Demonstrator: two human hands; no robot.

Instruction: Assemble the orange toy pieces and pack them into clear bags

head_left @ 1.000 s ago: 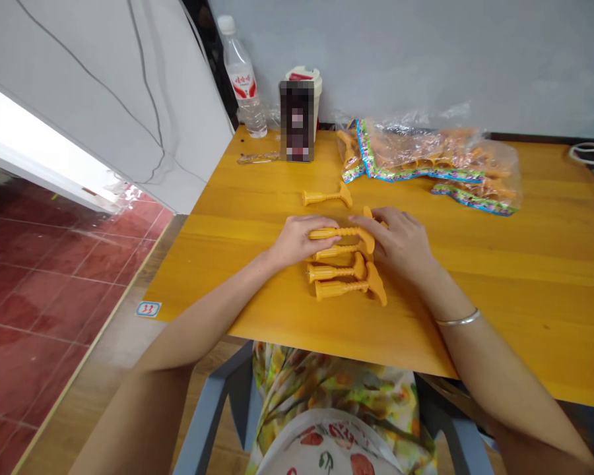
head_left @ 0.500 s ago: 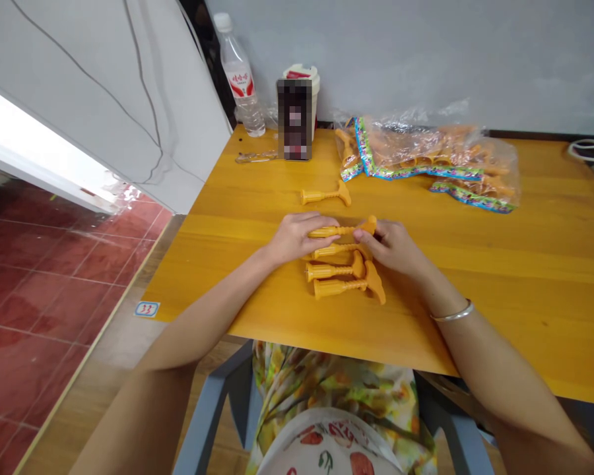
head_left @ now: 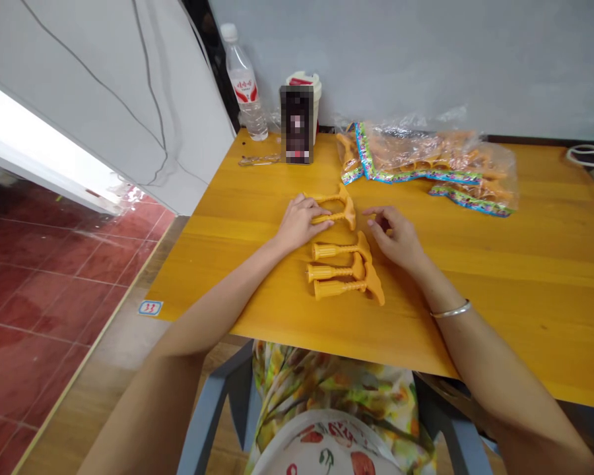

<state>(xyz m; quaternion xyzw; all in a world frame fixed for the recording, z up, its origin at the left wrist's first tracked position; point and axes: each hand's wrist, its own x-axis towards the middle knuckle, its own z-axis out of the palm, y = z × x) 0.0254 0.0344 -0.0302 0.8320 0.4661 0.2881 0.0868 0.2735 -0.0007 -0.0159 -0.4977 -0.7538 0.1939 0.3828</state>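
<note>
My left hand [head_left: 301, 223] is closed over the grip of an orange plastic toy hammer [head_left: 347, 216], which lies on the table with its curved head to the right. Another toy hammer [head_left: 329, 196] lies just behind it, partly covered by my left fingers. To the right of their heads, my right hand [head_left: 395, 236] is raised slightly with fingers curled but apart, holding nothing. Nearer to me lie three more toy hammers: an upper one [head_left: 336, 250], a middle one [head_left: 331, 271] and a lower one [head_left: 344, 287], side by side with heads to the right and overlapping.
Clear plastic bags [head_left: 420, 155] of similar orange pieces lie at the back of the wooden table [head_left: 475, 284]. A phone [head_left: 297, 125] leans on a white cup [head_left: 317, 89], beside a water bottle [head_left: 247, 92]. A white cable [head_left: 589, 155] sits at the back right.
The held toy hammer has moved away from me, up beside the farthest one. My right hand has let go of its head and drawn slightly right.
</note>
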